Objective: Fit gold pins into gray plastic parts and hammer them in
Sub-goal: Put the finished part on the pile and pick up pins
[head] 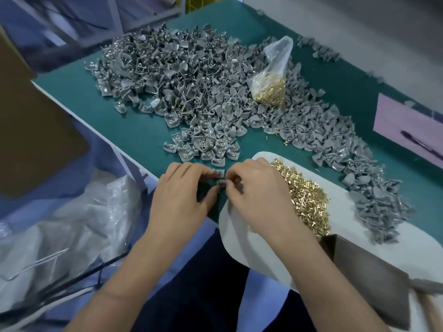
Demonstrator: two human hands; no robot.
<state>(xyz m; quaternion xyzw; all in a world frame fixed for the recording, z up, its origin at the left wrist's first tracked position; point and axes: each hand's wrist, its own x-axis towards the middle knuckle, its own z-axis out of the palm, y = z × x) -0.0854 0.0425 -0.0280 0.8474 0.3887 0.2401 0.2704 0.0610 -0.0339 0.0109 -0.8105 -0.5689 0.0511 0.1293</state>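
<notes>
Gray plastic part (220, 174), one, small and wedge-shaped: we hold it at the near edge of the green table (143, 111), pinched between both hands. Our left hand (182, 188) grips it with curled fingers and thumb from the left; our right hand (251, 188) pinches at its right side, fingertips curled tight. Whether a pin sits between those fingertips we cannot tell; the spot is blurred and mostly covered.

Loose gray parts (191, 80): too many to count, one wide heap across the table, matte with curved shell faces; a smaller heap (381, 212) lies on the white tray.

Gold pins (304, 195): uncountable, short, shiny, headed, one mound on the white tray (239, 236), just beside our right hand.

Clear plastic bag (273, 75): one, upright on the heap, its lower part filled with more gold pins.

Cardboard box (369, 267): one, brown, cut off at the right.

Crumpled clear plastic sheet (72, 224): lower left, below the table.
</notes>
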